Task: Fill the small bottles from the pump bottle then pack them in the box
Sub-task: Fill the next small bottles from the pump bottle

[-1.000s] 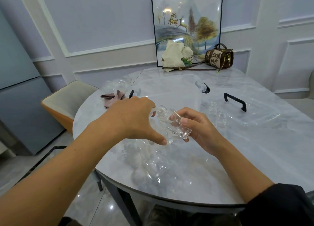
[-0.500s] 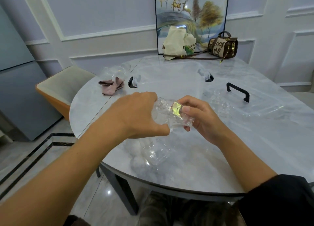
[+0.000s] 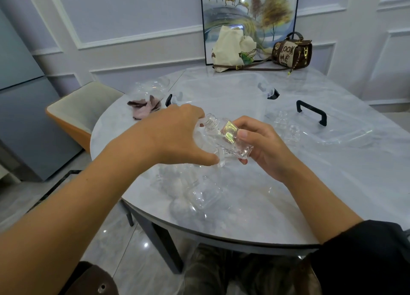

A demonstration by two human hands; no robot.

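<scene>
We tilt a small bottle [image 3: 228, 137] over the table [image 3: 310, 195].
Our right hand [image 3: 259, 146] clamps its base; our left hand [image 3: 177, 135] fingers curl at its open neck.

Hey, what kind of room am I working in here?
Most likely a home dining area: a round marble-look table with a padded chair pulled up, a framed deer painting leaning on the panelled wall, and a small handbag beside it.

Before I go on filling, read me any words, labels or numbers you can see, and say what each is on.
"LOOK ME": large letters on the front of the small brown handbag.
Gold label on the small bottle in the right hand: glare, unreadable.
Cream cloth bag: a printed picture, no legible words.
Nothing else bears text.
</scene>
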